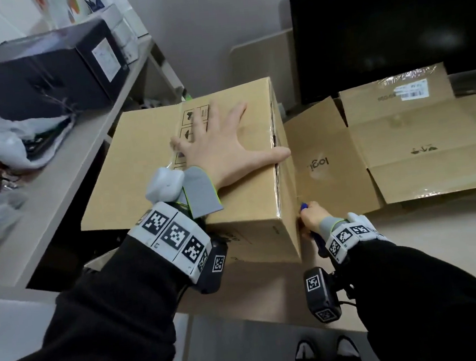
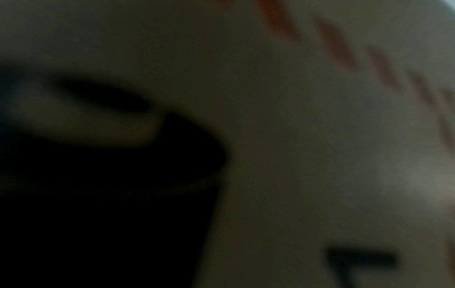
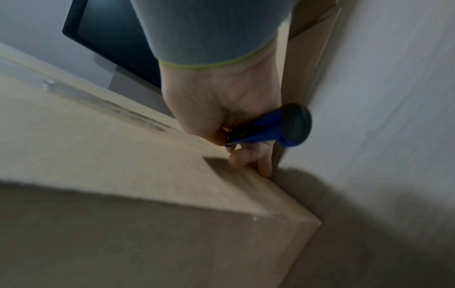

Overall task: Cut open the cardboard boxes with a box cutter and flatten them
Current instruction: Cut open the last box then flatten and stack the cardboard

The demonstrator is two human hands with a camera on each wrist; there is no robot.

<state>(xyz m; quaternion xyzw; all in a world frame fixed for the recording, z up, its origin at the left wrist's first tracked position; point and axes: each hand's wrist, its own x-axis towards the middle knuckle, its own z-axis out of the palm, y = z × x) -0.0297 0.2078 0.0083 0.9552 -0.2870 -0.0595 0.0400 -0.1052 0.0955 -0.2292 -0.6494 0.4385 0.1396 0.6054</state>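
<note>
A closed cardboard box [image 1: 229,163] is shown standing on the floor [image 1: 429,243], its contents hidden; clear tape is seen along its upper right edge, and printed handling symbols lie on its top face. Beside it on the right, a flattened cardboard box [image 1: 402,147] is laid open on the floor, its flaps spread out, with a shipping label on the far flap. A black screen [image 1: 390,20] is propped against the wall behind the flattened box. On the left, a shelf [image 1: 65,179] is seen carrying a black carton [image 1: 43,74] and white plastic bags [image 1: 0,136].

The left hand [image 1: 222,149] is laid flat on the top face of the closed box, fingers straight and spread, the thumb stretched to the taped right edge. The left forearm is extended forward over the box's near corner, with a marker-tagged band at the wrist. The left wrist view is dark and blurred; only a brown surface close to the lens can be made out.

The right hand [image 1: 312,219] is held low against the right side face of the closed box, near its front corner. Its fingers [image 3: 248,157] are curled round a blue box cutter [image 3: 270,127], the butt end pointing toward the wrist. The blade cannot be made out. The right wrist is bent downward, knuckles close to the cardboard.
</note>
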